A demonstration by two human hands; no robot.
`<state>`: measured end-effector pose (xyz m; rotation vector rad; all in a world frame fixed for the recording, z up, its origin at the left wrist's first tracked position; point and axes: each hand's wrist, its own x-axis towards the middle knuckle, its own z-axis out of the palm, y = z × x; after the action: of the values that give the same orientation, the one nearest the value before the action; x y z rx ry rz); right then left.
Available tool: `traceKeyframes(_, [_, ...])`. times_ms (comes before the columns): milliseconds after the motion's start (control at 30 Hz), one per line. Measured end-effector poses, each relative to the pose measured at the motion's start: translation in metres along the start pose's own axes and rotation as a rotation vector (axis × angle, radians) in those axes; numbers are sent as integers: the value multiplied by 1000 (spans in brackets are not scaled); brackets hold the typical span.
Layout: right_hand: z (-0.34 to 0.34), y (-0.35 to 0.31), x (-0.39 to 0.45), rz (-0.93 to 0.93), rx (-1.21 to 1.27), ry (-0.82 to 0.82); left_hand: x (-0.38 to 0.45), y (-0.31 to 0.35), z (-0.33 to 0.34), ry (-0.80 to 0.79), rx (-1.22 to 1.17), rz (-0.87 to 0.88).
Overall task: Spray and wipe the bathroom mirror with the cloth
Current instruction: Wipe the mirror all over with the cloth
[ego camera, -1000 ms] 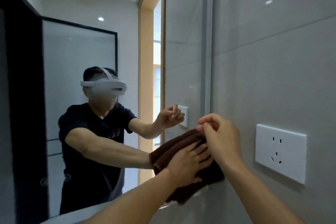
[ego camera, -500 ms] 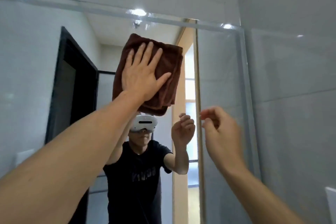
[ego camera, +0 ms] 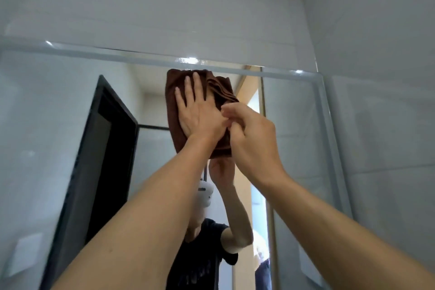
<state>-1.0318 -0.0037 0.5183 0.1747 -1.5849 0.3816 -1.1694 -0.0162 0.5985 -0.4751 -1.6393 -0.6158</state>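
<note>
The brown cloth (ego camera: 219,88) lies against the bathroom mirror (ego camera: 58,125), just under its top edge. My left hand (ego camera: 197,110) presses it flat to the glass with straight, spread fingers. Beside my left thumb, my right hand (ego camera: 251,139) has its fingertips curled in and pinches the cloth's right edge, hiding that edge. Both arms reach upward. No spray bottle is in view.
Grey wall tiles (ego camera: 211,7) run above the mirror, and a tiled side wall (ego camera: 381,125) stands close on the right. The glass reflects a black door frame (ego camera: 94,148) and the person in a dark shirt (ego camera: 202,261).
My view tilted up. The left hand carried the cloth from the mirror's lower right to its top edge. The right hand, free half a second ago, came in to the cloth's right edge.
</note>
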Motion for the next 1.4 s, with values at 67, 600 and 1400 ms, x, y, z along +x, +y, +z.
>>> traceKeyframes(67, [-11, 12, 11, -20, -92, 8, -9, 44, 9, -22, 4, 137])
traceKeyframes(600, [45, 75, 77, 260, -575, 140, 24, 13, -54, -428, -768, 410])
traceKeyframes(1400, [122, 25, 165, -278, -744, -56, 32, -122, -75, 379, -216, 427])
